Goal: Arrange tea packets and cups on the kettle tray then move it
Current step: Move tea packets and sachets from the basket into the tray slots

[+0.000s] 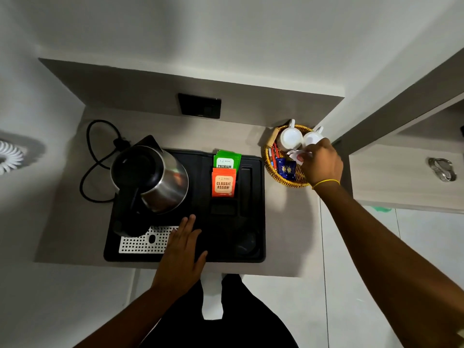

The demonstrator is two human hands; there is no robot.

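Note:
A black kettle tray (256,204) lies on the grey counter with a steel kettle (155,177) on its left half. Green packets (227,160) and orange "Classic Assam" packets (223,184) stand in the tray's middle slot. To the right sits a wicker basket (270,167) holding two white cups (288,138), blue sachets (286,169) and red sticks. My right hand (322,163) is inside the basket, fingers pinched on small white-pink sachets (295,154). My left hand (183,247) rests flat on the tray's front edge, fingers apart.
The kettle's black cord (95,156) loops on the counter to the left. A black socket plate (199,106) is on the back wall. A drawer front with a metal handle (442,169) stands at the right. The perforated drip grate (143,241) sits at the tray's front left.

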